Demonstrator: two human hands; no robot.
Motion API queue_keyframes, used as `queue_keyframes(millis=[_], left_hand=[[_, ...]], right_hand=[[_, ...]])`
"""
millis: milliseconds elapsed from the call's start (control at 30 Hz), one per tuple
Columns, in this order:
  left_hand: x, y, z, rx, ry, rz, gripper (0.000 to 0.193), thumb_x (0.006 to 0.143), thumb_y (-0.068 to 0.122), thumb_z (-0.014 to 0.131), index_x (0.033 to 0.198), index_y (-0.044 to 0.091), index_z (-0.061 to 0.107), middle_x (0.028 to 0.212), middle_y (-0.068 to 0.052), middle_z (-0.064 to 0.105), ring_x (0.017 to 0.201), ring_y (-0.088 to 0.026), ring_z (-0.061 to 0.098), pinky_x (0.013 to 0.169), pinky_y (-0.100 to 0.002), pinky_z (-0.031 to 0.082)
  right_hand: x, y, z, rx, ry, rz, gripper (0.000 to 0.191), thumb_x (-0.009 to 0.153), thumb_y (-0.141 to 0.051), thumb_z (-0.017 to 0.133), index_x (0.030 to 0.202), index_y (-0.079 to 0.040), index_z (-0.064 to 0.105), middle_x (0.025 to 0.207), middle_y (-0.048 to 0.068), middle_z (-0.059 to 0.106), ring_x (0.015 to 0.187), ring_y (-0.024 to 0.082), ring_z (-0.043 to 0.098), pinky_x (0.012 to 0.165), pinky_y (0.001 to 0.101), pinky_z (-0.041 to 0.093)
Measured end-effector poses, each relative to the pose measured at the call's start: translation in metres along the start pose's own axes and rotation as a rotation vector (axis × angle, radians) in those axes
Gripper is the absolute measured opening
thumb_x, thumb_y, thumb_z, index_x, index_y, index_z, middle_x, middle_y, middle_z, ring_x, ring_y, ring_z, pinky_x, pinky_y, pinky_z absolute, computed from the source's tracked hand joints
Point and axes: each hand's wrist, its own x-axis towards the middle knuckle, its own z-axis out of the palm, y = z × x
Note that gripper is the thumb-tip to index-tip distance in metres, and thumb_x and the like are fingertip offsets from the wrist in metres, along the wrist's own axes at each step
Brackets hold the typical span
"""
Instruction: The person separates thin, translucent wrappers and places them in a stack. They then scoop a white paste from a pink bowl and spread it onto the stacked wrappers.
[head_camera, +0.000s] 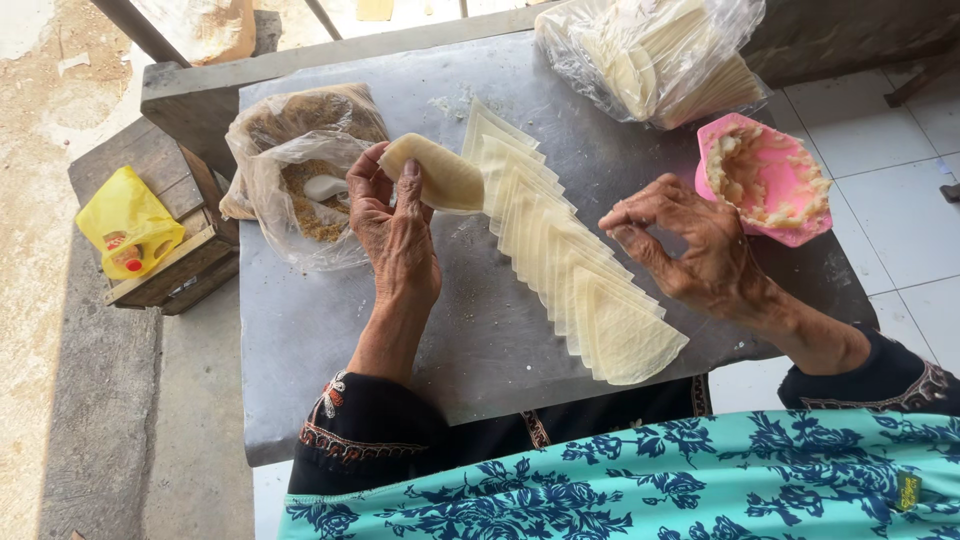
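Note:
My left hand (392, 232) holds a pale dough wrapper (443, 176) rolled into a cone, just above the grey tabletop (330, 330). My right hand (680, 240) hovers with thumb and forefinger pinched together, beside a fanned row of several triangular wrappers (565, 265) that runs diagonally across the table. Whether the fingers hold anything is too small to see. A pink bowl (765, 178) of pale paste sits just to the right of that hand.
A clear plastic bag of brown crumbly filling (300, 170) with a white spoon lies left of my left hand. Another clear bag of stacked wrappers (655, 55) sits at the back right. A yellow oil jug (128, 230) rests on a wooden box at left.

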Motion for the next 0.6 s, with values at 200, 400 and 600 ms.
queue_keyframes(millis=[200, 400, 600], left_hand=[[0.000, -0.004, 0.004, 0.050, -0.187, -0.101, 0.035, 0.097, 0.011, 0.066, 0.130, 0.008, 0.053, 0.131, -0.013, 0.063, 0.116, -0.021, 0.065, 0.096, -0.040, 0.066], [-0.014, 0.009, 0.010, -0.118, -0.542, -0.287, 0.036, 0.102, 0.015, 0.067, 0.133, 0.010, 0.049, 0.130, -0.008, 0.058, 0.114, -0.018, 0.061, 0.099, -0.038, 0.060], [-0.020, 0.022, 0.013, -0.030, -0.642, -0.352, 0.045, 0.099, 0.026, 0.071, 0.135, 0.013, 0.048, 0.131, -0.006, 0.056, 0.118, -0.015, 0.058, 0.099, -0.037, 0.056]], right_hand=[[0.025, 0.014, 0.022, 0.040, -0.139, 0.375, 0.021, 0.094, -0.027, 0.077, 0.095, -0.007, 0.075, 0.078, 0.006, 0.072, 0.074, 0.014, 0.068, 0.068, 0.0308, 0.056], [0.052, 0.017, 0.039, 0.623, -0.164, 0.270, 0.063, 0.097, -0.037, 0.068, 0.143, 0.001, 0.048, 0.128, 0.010, 0.063, 0.121, 0.014, 0.060, 0.106, 0.0303, 0.051], [0.058, 0.010, 0.046, 1.138, -0.399, 0.502, 0.071, 0.091, -0.032, 0.071, 0.147, -0.001, 0.042, 0.136, 0.010, 0.060, 0.126, 0.016, 0.058, 0.107, 0.0326, 0.048]])
